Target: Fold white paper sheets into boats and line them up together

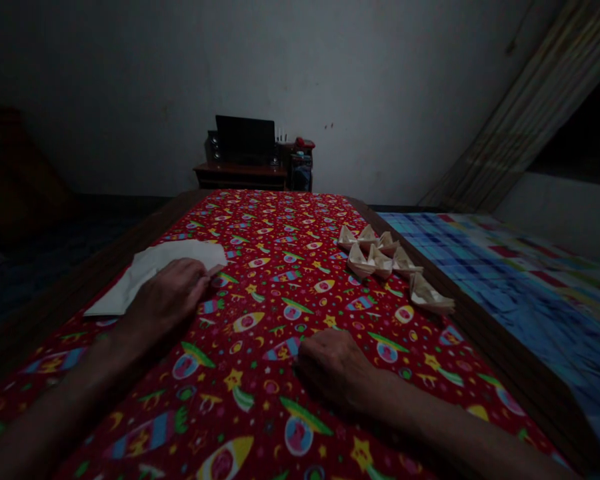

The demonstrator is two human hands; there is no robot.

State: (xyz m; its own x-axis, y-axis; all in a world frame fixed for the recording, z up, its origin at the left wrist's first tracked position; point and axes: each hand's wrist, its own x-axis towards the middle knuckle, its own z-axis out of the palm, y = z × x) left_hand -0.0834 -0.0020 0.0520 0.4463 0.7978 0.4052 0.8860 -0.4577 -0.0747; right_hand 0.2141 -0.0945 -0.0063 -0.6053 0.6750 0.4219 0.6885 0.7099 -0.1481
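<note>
My left hand (173, 290) lies over the near right edge of a white sheet or stack of paper (145, 267) on the left of the table. Its fingers are closed, and a small pale piece shows at the fingertips, too dim to make out. On the red patterned cloth (260, 293), my right hand (335, 367) rests curled into a fist, with nothing seen in it. Several folded paper pieces (373, 260) with pointed tips stand in rows on the right side. One more folded piece (430, 297) sits apart, nearer to me.
Dark wooden table edges (480, 327) show beside the cloth. To the right is a bed-like surface with a blue plaid cover (430, 240). Beyond the table's far end, a monitor (245, 138) and speakers stand on a small desk (240, 171). A curtain (510, 113) hangs at right.
</note>
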